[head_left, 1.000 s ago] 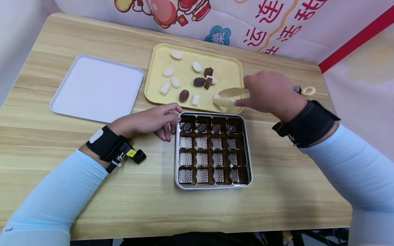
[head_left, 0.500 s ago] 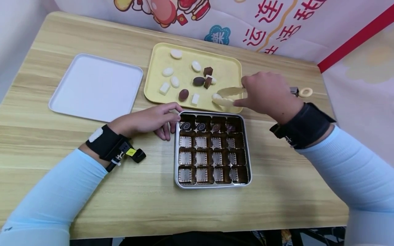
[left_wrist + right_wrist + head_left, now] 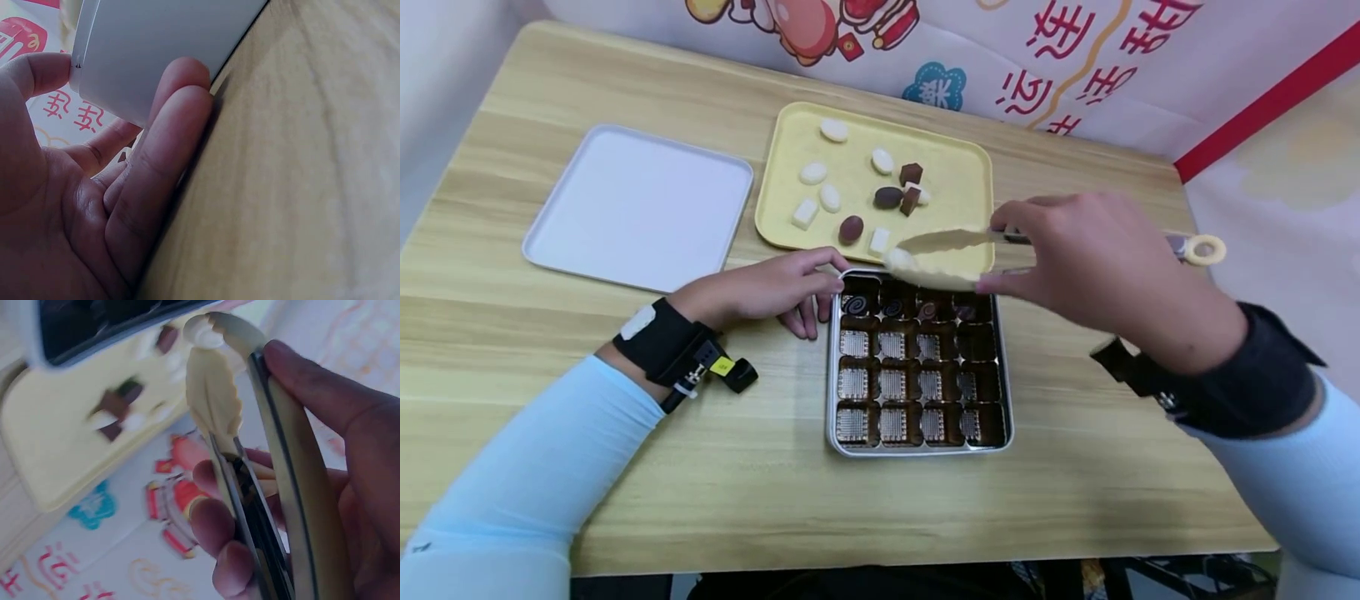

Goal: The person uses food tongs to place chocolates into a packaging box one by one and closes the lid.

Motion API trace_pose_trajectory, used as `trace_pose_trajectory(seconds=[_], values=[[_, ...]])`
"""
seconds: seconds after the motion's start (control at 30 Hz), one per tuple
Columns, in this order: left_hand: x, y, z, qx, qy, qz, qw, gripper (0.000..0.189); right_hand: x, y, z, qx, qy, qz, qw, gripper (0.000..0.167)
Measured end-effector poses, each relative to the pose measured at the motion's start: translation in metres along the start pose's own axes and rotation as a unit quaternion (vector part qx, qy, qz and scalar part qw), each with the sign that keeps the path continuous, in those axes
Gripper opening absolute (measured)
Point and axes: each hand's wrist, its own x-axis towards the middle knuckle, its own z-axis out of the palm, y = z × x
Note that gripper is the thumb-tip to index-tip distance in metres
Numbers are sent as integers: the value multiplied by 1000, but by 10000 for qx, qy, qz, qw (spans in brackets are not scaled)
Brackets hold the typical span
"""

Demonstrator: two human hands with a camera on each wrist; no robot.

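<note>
A pale wood-grained table (image 3: 700, 492), rounded at its far-left corner, carries a white tray (image 3: 640, 208) on the left, a yellow tray (image 3: 958, 187) near it towards the back, and, in front of the yellow one, a silver-rimmed box (image 3: 917, 452) (its dark insert (image 3: 912, 401) is split into square compartments), well in from the front edge

Location: looks like a staged recording bench; type of building cannot be told. Evidence: rectangular table of pale wood grain (image 3: 700, 508) standing against a white printed backdrop (image 3: 973, 50), slightly creased, with cartoon figures and red Chinese characters, top of frame. Diagonal red band (image 3: 1262, 96), upper right. Plain grey-white surface (image 3: 452, 83), upper left. Black wrist strap (image 3: 658, 342) carrying a small black device (image 3: 741, 377); similar on the other wrist. Dark, cluttered struts (image 3: 1131, 575) below table edge, lower right.
</note>
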Motion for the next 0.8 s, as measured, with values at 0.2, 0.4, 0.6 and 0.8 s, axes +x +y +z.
trace_pose_trajectory(seconds=[0.2,0.4,0.6,0.8], values=[[-2,2,0,-6,5,-43,10000,33,-13,-26,-1,-23,283,-938,9952,54],[-3,3,0,-30,4,-36,10000,34,-5,-41,6,-483,90,-1510,9873,47],[-3,3,1,-54,-20,-61,10000,34,7,-45,4,-1015,37,-2030,9739,47],[-2,3,1,-54,32,-35,10000,33,27,-49,-2,-1438,19,-2897,9463,36]])
